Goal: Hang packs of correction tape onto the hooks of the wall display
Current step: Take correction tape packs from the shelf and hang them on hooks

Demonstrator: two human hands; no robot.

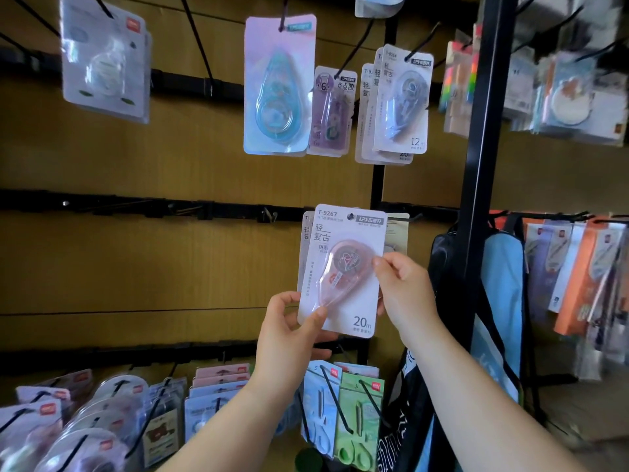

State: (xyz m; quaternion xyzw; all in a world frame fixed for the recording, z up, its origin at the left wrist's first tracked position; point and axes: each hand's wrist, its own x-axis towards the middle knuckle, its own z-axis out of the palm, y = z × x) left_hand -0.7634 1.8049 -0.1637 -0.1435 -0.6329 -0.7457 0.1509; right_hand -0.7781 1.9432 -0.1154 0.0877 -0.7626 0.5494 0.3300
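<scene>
Both our hands, left hand point(289, 330) and right hand point(403, 287), pinch the light, stiff pack point(343, 270) by its card edges, its hole at the middle-row hook point(350, 217).

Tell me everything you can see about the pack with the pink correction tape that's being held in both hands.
The pack is a white card with rounded corners, printed T-9267 at the top and 20m at the bottom, with a clear blister over a pink teardrop-shaped dispenser. It is upright, slightly tilted, its hang hole level with the middle rail. The left hand pinches its lower left corner; the right hand holds its right edge. More cards sit right behind it.
</scene>
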